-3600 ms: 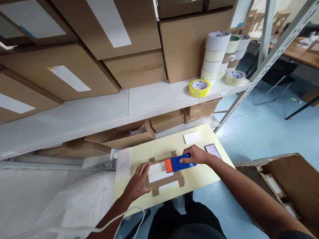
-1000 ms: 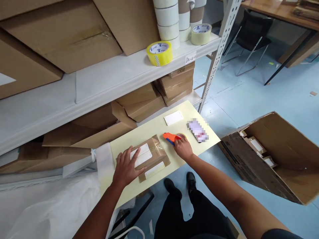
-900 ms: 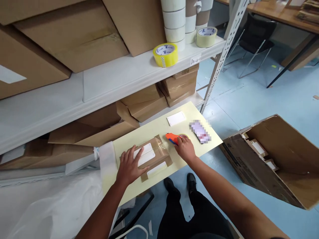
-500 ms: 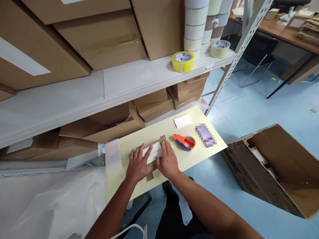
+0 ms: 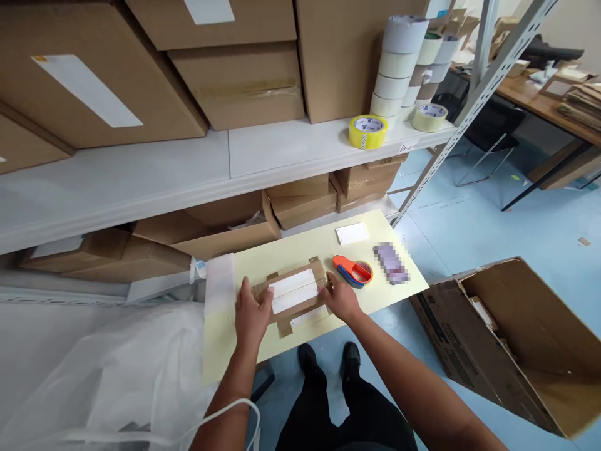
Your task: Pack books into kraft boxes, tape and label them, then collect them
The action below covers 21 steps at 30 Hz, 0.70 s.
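Observation:
A small cardboard box (image 5: pixel 263 292) with a white label (image 5: pixel 295 290) on top lies on the pale yellow board. My left hand (image 5: pixel 252 310) grips its left end, thumb on top near the label. My right hand (image 5: pixel 342 297) holds the right end, with the thumb by the label's edge. Clear tape shows at that end. Under the box, a cardboard piece (image 5: pixel 284 327) and a second white label (image 5: pixel 310 317) stick out toward me. Just right of my right hand lies an orange and blue tape dispenser (image 5: pixel 346 268) with a roll in it.
A white card (image 5: pixel 352 233) and a pixelated flat item (image 5: pixel 391 263) lie on the yellow board (image 5: pixel 375 307). Above is a grey shelf (image 5: pixel 291 147) with large cartons, a yellow tape roll (image 5: pixel 369 133) and stacked rolls. A large open carton (image 5: pixel 488 357) stands on the floor at right.
My hands have moved apart, from pressing on top of the box to its two ends, uncovering the label. The camera view has shifted slightly.

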### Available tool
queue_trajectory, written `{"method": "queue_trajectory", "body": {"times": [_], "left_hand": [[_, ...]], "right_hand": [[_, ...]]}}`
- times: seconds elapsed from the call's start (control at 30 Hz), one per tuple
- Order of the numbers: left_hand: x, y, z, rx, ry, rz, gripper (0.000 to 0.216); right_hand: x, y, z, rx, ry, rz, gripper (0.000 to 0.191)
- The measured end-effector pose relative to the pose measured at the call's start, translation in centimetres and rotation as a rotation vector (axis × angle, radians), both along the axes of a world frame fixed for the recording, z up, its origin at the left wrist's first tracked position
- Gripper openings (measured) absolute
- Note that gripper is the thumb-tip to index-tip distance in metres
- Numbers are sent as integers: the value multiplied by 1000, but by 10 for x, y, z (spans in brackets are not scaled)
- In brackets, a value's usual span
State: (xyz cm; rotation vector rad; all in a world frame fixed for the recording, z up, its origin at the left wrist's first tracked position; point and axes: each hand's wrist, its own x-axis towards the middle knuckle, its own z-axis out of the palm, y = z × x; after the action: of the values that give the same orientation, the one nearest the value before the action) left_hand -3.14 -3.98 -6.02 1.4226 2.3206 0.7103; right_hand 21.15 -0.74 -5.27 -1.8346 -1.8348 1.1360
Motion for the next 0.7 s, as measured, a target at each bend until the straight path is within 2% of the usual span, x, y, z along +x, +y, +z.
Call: {"method": "queue_trajectory", "body": {"times": [0.07, 0.13, 0.2, 0.27, 0.33, 0.37, 0.43, 0.53, 0.6, 0.7], "left_hand": [[-1, -12, 4, -203, -130, 139, 73], [-1, -22, 12, -255, -196, 165, 67], [-1, -29, 22, -96, -253, 150, 66], [-2, -35, 30, 148, -367, 118, 68], [-2, -42, 28, 321, -476, 129, 62], [-2, -46, 22, 345, -512, 160, 59], [0, -54, 2, 282, -546, 236, 53], [5, -64, -37, 126, -609, 219, 56], [8, -69, -57, 51, -613, 198, 58], [9, -72, -68, 14, -605, 189, 59]], "right_hand": [[1, 0, 6, 19, 5, -12, 37], [1, 1, 12, 53, 62, -33, 35], [2, 2, 17, 122, 170, -55, 36], [3, 1, 18, 220, 285, -59, 41], [5, -3, 10, 309, 365, -45, 44], [7, -6, 2, 336, 383, -39, 44], [11, -15, -19, 316, 374, -53, 41], [19, -31, -54, 138, 316, -79, 41], [25, -40, -71, 63, 300, -76, 45], [33, -44, -81, 22, 349, -38, 50]]}}
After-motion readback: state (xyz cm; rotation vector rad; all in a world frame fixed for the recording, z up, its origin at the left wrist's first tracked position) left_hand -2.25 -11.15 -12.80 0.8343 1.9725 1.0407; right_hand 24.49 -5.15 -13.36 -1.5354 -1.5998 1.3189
